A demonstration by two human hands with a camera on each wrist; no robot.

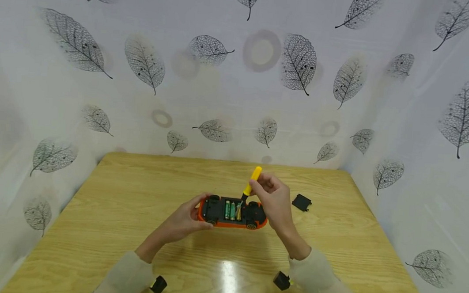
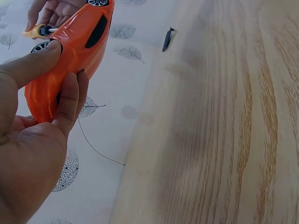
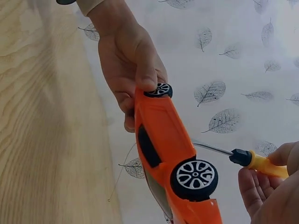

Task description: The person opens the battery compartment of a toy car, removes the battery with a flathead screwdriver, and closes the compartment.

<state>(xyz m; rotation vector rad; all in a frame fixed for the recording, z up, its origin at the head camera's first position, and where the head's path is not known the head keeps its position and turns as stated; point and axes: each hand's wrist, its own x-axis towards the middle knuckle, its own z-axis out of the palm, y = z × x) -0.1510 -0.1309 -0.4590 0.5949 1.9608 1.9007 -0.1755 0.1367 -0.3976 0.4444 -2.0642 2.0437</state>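
Note:
An orange toy car (image 1: 232, 224) is held with its black underside up, above the table. My left hand (image 1: 184, 219) grips it by one end, thumb near a wheel in the left wrist view. Green batteries (image 1: 230, 210) lie side by side in the open compartment of the underside. Between thumb and fingers my right hand (image 1: 274, 201) holds a screwdriver (image 1: 252, 181) with a yellow handle. Its metal shaft (image 3: 212, 148) points into the compartment beside the batteries. The car's body hides the tip in the right wrist view.
A small black cover (image 1: 302, 202) lies on the wooden table (image 1: 136, 190), right of my right hand. From the car a thin dark wire (image 2: 96, 150) hangs down. A leaf-patterned white curtain (image 1: 221, 92) surrounds the table's back and sides.

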